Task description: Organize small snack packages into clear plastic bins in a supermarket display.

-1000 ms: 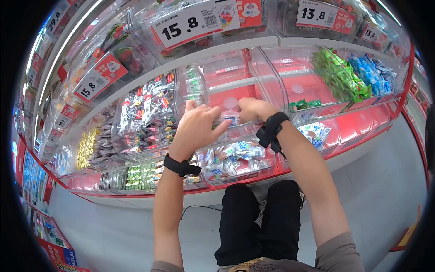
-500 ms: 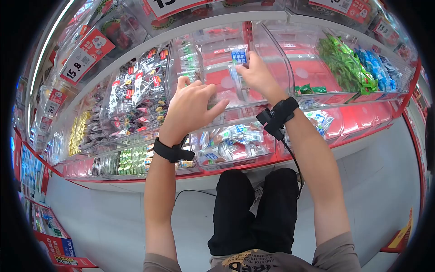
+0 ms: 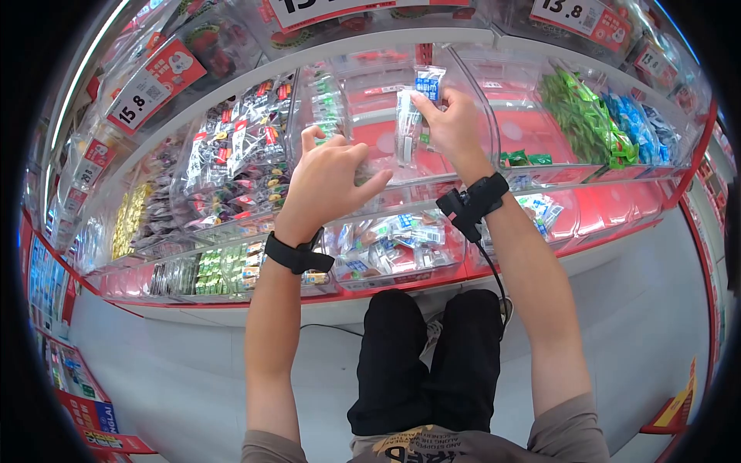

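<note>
My right hand (image 3: 451,127) grips slim blue-and-white snack packets (image 3: 406,127) by their upper part, thumb across the front. At least two packets seem to be in it, overlapping and hanging above a clear-walled bin with a red floor (image 3: 374,139). To the left, my left hand (image 3: 328,177) hovers over the bin's front edge with thumb and fingers apart and nothing seen in it. Just beyond its fingertips stands a row of green-and-white packets (image 3: 324,100).
Dark-wrapped snacks (image 3: 235,139) fill the bins to the left. Green packets (image 3: 579,112) and blue packets (image 3: 633,119) lie at the right. Below, a lower bin holds similar blue-and-white packets (image 3: 397,239). Price signs (image 3: 154,85) line the upper shelf.
My right hand has lifted the packets slightly and turned them so their broad faces show, moving a little to the right. My left hand has barely moved.
</note>
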### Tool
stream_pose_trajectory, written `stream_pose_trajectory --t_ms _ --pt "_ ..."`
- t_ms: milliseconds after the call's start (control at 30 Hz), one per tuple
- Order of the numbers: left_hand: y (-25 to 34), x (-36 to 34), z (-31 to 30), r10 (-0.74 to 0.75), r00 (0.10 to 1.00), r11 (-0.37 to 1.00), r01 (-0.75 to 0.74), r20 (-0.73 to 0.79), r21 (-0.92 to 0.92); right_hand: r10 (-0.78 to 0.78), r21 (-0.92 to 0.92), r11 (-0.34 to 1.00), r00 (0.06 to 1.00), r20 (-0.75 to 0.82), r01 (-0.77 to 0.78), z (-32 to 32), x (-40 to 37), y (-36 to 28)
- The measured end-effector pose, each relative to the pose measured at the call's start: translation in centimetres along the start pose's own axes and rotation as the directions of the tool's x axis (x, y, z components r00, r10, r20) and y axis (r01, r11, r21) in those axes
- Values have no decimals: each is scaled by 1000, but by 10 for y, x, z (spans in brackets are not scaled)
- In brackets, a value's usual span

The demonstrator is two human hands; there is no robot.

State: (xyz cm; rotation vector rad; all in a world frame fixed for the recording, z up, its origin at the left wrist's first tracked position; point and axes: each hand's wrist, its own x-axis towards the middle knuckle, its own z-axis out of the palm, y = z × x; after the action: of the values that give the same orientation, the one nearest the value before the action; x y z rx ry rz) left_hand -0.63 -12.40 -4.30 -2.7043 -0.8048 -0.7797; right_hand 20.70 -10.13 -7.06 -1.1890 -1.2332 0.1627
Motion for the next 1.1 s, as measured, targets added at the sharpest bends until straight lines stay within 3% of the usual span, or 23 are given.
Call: stream_pose_trajectory --t_ms 67,167,267,367,467,667,867,967,1100 --pt "1 0 -4 -32 997 999 30 67 33 20 -6 1000 1000 2 -20 0 1 3" --pt "-1 -1 4 -19 996 1000 17 -85 -25 274 199 935 954 124 -295 -5 -2 -10" --pt "0 0 3 -52 995 998 48 -88 -47 277 376 872 950 146 -313 -5 -3 -14" --pt "-1 -1 2 -62 998 998 62 -5 4 4 86 996 999 -39 -1 0 0 3" --pt "-1 -1 1 -61 998 998 61 -1 7 21 -164 986 999 -45 -28 -6 -2 -10" --pt "-1 -1 1 -43 999 999 43 -27 -13 -1 113 994 991 -136 17 2 0 -6" --pt "3 0 -4 -39 999 999 39 14 -31 18 187 982 1000 -22 -14 -2 -1 -6" --pt "-1 -1 0 -11 1000 1000 11 -11 -19 -217 113 967 970 -108 229 3 3 6" --pt "2 -2 -3 61 989 998 -62 -131 1 42 343 937 995 89 -71 -4 -2 -11"
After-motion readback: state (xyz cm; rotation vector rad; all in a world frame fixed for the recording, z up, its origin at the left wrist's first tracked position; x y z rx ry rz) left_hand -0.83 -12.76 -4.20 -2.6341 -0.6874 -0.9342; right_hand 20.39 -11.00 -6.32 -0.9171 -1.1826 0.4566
